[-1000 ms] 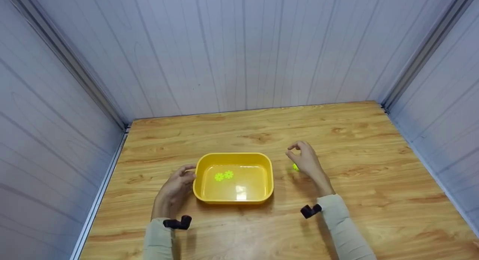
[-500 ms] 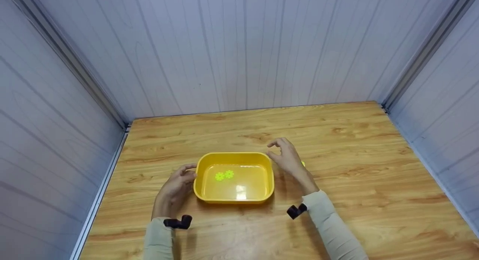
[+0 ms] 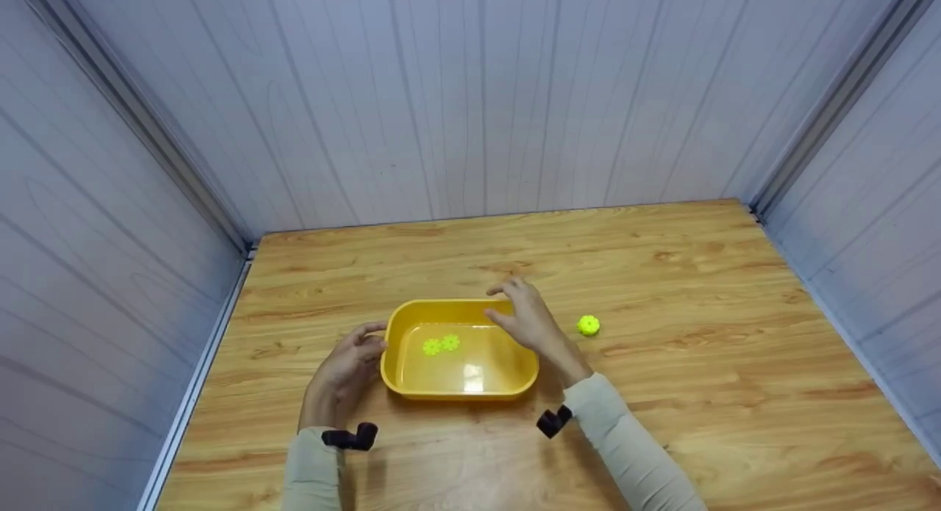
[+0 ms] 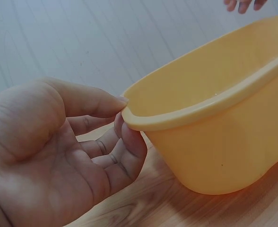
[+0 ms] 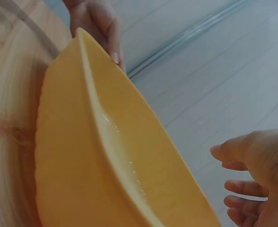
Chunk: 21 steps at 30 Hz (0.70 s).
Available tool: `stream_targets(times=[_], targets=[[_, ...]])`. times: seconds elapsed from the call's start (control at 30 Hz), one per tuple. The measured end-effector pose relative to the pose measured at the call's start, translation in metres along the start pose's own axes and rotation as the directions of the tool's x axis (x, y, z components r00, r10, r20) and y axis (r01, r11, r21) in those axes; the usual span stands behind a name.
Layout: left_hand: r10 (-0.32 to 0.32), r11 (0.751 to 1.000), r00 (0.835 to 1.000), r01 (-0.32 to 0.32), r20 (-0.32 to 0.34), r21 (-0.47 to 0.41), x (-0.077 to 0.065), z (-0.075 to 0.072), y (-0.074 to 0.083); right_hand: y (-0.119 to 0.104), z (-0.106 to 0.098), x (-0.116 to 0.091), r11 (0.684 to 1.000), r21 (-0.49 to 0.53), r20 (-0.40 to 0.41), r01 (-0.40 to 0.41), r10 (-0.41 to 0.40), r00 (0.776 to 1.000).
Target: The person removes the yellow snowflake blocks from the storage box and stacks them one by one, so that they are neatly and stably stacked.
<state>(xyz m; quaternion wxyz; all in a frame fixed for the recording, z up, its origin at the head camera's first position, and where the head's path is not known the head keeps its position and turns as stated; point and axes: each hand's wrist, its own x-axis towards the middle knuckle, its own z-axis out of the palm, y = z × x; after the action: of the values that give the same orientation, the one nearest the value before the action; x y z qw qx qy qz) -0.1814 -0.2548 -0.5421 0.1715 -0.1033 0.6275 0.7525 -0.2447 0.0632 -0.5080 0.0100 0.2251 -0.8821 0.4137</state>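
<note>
A yellow plastic basin (image 3: 456, 396) stands on the wooden table. Two lime-yellow flower-shaped pieces (image 3: 432, 347) lie side by side on its floor. At the basin's left end my left hand (image 3: 345, 367) pinches the rim, thumb at the edge and fingers curled beneath it, as the left wrist view shows (image 4: 58, 146). Over the basin's right end hovers my right hand (image 3: 531, 323); its thumb and fingers are spread apart with nothing visible between them. Another lime-yellow flower-shaped piece (image 3: 588, 325), perhaps a small stack, rests on the table right of the basin.
Pale panelled walls (image 3: 470, 99) close off the back and both sides of the table (image 3: 698, 290). A small black camera mount sits on each wrist (image 3: 350, 437). The basin's side walls rise around the pieces inside.
My right hand has moved left from beside the flower piece to above the basin's right end, its fingers parting. The piece on the table is now uncovered. My left hand and the basin stay put.
</note>
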Motion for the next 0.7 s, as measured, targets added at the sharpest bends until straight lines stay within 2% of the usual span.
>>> stream_targets(times=[0.2, 0.4, 0.7], targets=[[-0.008, 1.000, 1.000, 0.008, -0.005, -0.007, 0.000, 0.001, 0.000, -0.004, 0.018, -0.002, 0.993, -0.088, 0.049, 0.074, -0.070, 0.996], [-0.002, 1.000, 1.000, 0.002, 0.011, 0.000, 0.001, 0.000, 0.000, -0.011, 0.032, -0.005, 0.982, -0.150, 0.079, 0.113, -0.102, 0.992], [-0.002, 1.000, 1.000, 0.002, -0.003, -0.015, 0.001, 0.000, -0.001, -0.011, 0.046, -0.002, 0.975, -0.203, 0.196, 0.095, -0.054, 0.979]])
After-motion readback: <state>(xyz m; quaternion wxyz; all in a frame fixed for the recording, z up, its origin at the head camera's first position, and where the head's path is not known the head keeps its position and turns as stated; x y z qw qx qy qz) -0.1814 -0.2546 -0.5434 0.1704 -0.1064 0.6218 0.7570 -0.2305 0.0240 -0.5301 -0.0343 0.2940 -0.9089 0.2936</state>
